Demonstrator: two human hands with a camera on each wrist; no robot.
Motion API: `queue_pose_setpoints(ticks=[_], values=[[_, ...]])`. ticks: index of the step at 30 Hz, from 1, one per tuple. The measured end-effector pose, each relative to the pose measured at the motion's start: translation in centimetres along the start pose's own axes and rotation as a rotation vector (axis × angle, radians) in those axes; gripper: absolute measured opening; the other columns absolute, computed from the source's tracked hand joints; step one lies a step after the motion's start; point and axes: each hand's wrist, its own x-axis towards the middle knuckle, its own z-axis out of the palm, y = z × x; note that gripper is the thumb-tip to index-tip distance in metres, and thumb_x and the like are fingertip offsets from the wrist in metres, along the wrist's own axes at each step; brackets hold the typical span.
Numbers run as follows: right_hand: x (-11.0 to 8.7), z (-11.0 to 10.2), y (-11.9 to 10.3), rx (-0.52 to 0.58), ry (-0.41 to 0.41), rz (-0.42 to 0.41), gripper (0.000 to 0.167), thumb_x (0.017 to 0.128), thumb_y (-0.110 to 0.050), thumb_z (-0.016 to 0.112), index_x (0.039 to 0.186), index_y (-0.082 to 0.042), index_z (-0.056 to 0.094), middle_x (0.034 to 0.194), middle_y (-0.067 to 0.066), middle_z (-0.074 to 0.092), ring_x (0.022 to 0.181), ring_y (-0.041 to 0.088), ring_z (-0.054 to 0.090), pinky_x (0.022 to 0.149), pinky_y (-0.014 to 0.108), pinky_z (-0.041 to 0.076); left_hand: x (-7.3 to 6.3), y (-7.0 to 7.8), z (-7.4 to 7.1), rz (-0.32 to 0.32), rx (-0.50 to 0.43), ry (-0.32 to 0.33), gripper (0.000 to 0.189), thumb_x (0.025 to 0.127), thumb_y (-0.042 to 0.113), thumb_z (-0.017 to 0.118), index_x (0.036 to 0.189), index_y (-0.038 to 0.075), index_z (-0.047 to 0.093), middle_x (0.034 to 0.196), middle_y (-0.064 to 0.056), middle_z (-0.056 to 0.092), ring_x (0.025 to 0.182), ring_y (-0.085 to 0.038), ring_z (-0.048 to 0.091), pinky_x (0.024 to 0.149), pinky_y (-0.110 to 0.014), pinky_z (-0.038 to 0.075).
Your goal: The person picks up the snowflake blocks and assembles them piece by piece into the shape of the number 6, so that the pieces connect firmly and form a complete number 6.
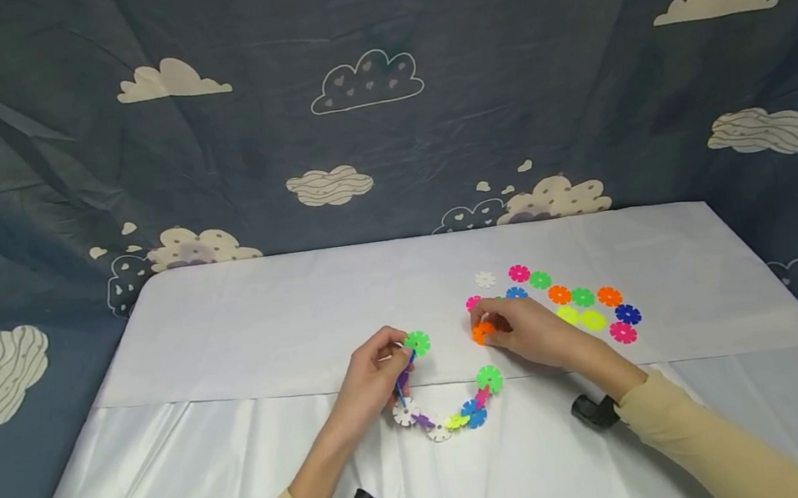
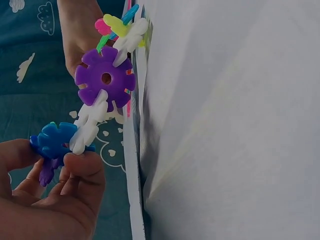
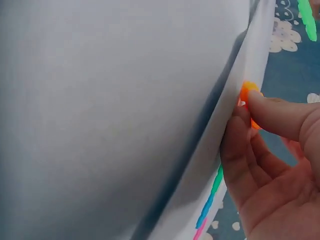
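Observation:
My left hand [image 1: 375,370] pinches one end of a curved chain [image 1: 440,430] of notched plastic discs linked edge to edge. In the left wrist view a blue disc [image 2: 56,141] sits between thumb and fingers, with a white disc [image 2: 90,122] and a purple disc [image 2: 106,78] following along the chain. A green disc [image 1: 417,343] shows at the held end; another green disc [image 1: 489,379] forms the opposite end. Between thumb and fingertips my right hand [image 1: 531,331] pinches an orange disc [image 1: 483,332], partly covered by the thumb in the right wrist view.
Loose discs lie right and back of the right hand, among them an orange one [image 1: 609,296], a dark blue one [image 1: 628,314] and a pink one [image 1: 623,332]. A white disc [image 1: 485,280] lies farther back. White cloth [image 1: 243,328] covers the table before a cloud-patterned curtain [image 1: 385,141].

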Motion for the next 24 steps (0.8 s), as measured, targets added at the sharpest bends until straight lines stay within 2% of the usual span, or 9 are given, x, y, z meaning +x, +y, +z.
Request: queue_pose_setpoints(ticks=[7,10,13,18,24], values=[[-0.6,0.0,-0.5,0.053,0.078,-0.028,0.026,0.088,-0.004,0.074,0.111,-0.015,0.068,0.090,-0.005,0.062,0.080,0.017,0.054,0.071,0.027,0.052,0.0,0.0,0.2,-0.007,0.001,0.008,0.011,0.103,0.016,0.053,0.105,0.009,0.060,0.080,-0.021,0.056,0.053,-0.019,0.053,0.041,-0.025,0.039],[-0.8,-0.2,-1.5,0.142,0.113,-0.030,0.027,0.086,-0.006,0.076,0.112,-0.012,0.068,0.089,-0.003,0.063,0.078,0.017,0.057,0.070,0.025,0.054,0.1,0.0,0.2,-0.001,0.000,0.011,0.014,0.103,0.020,0.054,0.102,0.008,0.060,0.077,-0.019,0.055,0.052,-0.020,0.052,0.040,-0.025,0.038],[-1.0,-0.2,-2.8,0.261,0.139,-0.034,0.025,0.086,-0.006,0.076,0.109,-0.012,0.067,0.088,-0.002,0.066,0.076,0.018,0.062,0.071,0.026,0.056,0.1,0.0,0.3,-0.010,-0.004,0.013,0.015,0.103,0.021,0.054,0.103,0.007,0.059,0.078,-0.023,0.056,0.052,-0.020,0.052,0.041,-0.025,0.038],[-1.2,0.3,-4.6,0.439,0.146,-0.067,0.020,0.088,-0.003,0.073,0.105,-0.012,0.067,0.088,0.007,0.069,0.075,0.028,0.066,0.072,0.030,0.057,0.2,0.1,0.4,-0.044,-0.010,0.019,0.016,0.104,0.018,0.051,0.108,0.005,0.059,0.081,-0.028,0.056,0.051,-0.019,0.051,0.042,-0.025,0.039],[-1.2,1.1,-5.6,0.475,0.175,-0.096,0.015,0.089,-0.003,0.072,0.100,-0.011,0.068,0.089,0.006,0.069,0.078,0.028,0.069,0.073,0.028,0.057,0.2,0.2,0.5,-0.065,-0.026,0.016,0.017,0.105,0.015,0.049,0.108,0.001,0.059,0.082,-0.031,0.056,0.052,-0.020,0.051,0.042,-0.025,0.039]])
